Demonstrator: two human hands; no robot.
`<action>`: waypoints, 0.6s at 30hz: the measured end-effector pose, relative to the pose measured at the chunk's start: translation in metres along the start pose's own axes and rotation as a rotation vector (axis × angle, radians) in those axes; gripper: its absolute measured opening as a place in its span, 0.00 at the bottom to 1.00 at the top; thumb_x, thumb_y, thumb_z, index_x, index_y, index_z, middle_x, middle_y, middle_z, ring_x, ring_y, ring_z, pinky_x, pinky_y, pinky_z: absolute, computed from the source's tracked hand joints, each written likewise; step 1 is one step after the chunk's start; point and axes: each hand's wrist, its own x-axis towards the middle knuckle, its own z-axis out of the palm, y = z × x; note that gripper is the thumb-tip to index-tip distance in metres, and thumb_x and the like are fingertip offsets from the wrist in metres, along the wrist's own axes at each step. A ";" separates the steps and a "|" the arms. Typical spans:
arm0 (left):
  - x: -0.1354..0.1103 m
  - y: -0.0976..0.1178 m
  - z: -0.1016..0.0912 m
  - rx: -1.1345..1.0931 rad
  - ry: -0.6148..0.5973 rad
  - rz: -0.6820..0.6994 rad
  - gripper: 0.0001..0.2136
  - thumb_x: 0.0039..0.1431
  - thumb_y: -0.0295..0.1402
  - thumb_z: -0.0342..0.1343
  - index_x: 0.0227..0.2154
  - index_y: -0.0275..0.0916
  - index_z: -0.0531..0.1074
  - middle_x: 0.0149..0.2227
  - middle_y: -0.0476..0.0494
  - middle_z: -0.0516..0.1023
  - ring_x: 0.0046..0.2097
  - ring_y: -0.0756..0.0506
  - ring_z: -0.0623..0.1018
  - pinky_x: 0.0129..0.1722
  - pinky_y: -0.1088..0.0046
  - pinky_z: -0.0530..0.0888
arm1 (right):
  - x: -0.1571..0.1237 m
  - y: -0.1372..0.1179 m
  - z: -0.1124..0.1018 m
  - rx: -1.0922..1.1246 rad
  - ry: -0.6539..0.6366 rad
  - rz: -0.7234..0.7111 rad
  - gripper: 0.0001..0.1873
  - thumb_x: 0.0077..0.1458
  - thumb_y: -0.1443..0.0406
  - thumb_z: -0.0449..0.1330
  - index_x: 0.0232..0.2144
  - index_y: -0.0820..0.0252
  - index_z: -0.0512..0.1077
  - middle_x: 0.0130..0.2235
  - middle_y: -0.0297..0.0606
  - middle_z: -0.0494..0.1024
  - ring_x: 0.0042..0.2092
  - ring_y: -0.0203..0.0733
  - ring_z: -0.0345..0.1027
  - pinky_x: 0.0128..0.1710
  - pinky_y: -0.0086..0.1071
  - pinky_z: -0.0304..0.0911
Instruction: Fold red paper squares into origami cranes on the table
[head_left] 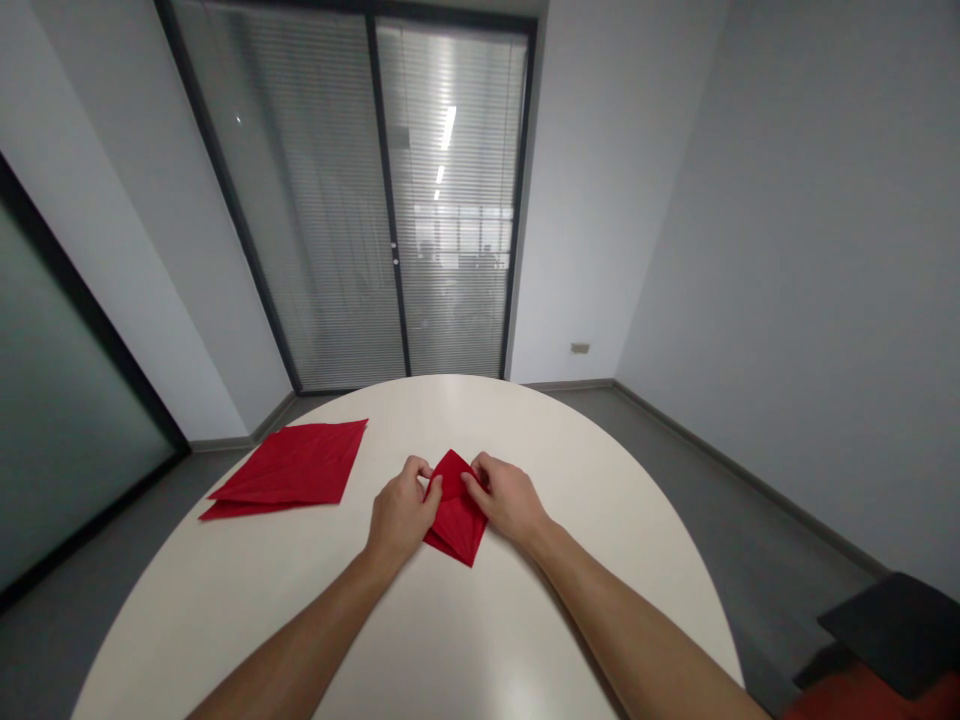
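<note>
Just below the middle of the frame: a folded red napkin point(455, 520), diamond-shaped, flat on the white round tabletop point(465, 650), lower point aimed at the bottom edge of the frame, upper point tucked between the two hands.

Left hand point(399, 512), on the napkin's left side: knuckles up, fingers curled in, thumb and fingertips pinched on the upper left edge. Resting on the tabletop or just above it, hard to tell which. Bare forearm running down to the lower left of the frame.

Right hand point(508, 498), on the napkin's right side: curled the same way, fingertips pinched on the upper right edge and covering that corner. Bare forearm running down to the lower right.

Both hands close together over the top of the napkin, with only a narrow strip of red between them.

Left of centre, well apart from the hands: a pile of flat red napkins point(292, 468), larger and spread wide, layered edges showing at its lower left corner, near the tabletop's left rim.

Upper half of the frame: glass doors with closed blinds point(352, 220) in dark frames, grey walls on either side, a small wall socket point(579, 348) low on the wall to the right of the doors. Lower right corner: a dark flat object point(892, 625) beside the tabletop, too cropped to identify.
</note>
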 end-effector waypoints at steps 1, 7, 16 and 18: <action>0.000 0.000 0.000 0.004 0.007 -0.014 0.04 0.63 0.35 0.52 0.35 0.45 0.63 0.21 0.57 0.66 0.25 0.47 0.71 0.26 0.75 0.58 | 0.000 0.000 0.000 -0.005 -0.002 -0.007 0.10 0.65 0.59 0.54 0.32 0.56 0.67 0.29 0.33 0.74 0.29 0.36 0.63 0.30 0.29 0.49; 0.003 -0.003 0.002 -0.015 0.008 -0.057 0.04 0.62 0.34 0.52 0.33 0.45 0.62 0.20 0.57 0.66 0.24 0.47 0.71 0.26 0.75 0.57 | 0.000 0.002 0.003 -0.006 -0.013 -0.022 0.08 0.64 0.60 0.55 0.32 0.56 0.67 0.29 0.33 0.75 0.29 0.36 0.64 0.30 0.29 0.49; 0.001 0.000 0.000 -0.104 -0.060 0.063 0.07 0.61 0.39 0.55 0.30 0.44 0.67 0.23 0.55 0.70 0.26 0.48 0.72 0.29 0.74 0.64 | 0.000 -0.002 0.001 0.051 -0.012 0.005 0.06 0.64 0.60 0.56 0.37 0.55 0.68 0.32 0.33 0.78 0.31 0.38 0.68 0.32 0.29 0.53; 0.001 0.001 0.000 -0.109 -0.056 0.056 0.08 0.62 0.40 0.53 0.31 0.44 0.68 0.22 0.55 0.70 0.25 0.48 0.72 0.29 0.74 0.64 | 0.000 -0.003 0.002 0.075 -0.010 0.011 0.07 0.64 0.59 0.55 0.38 0.54 0.69 0.33 0.34 0.79 0.31 0.37 0.69 0.32 0.29 0.53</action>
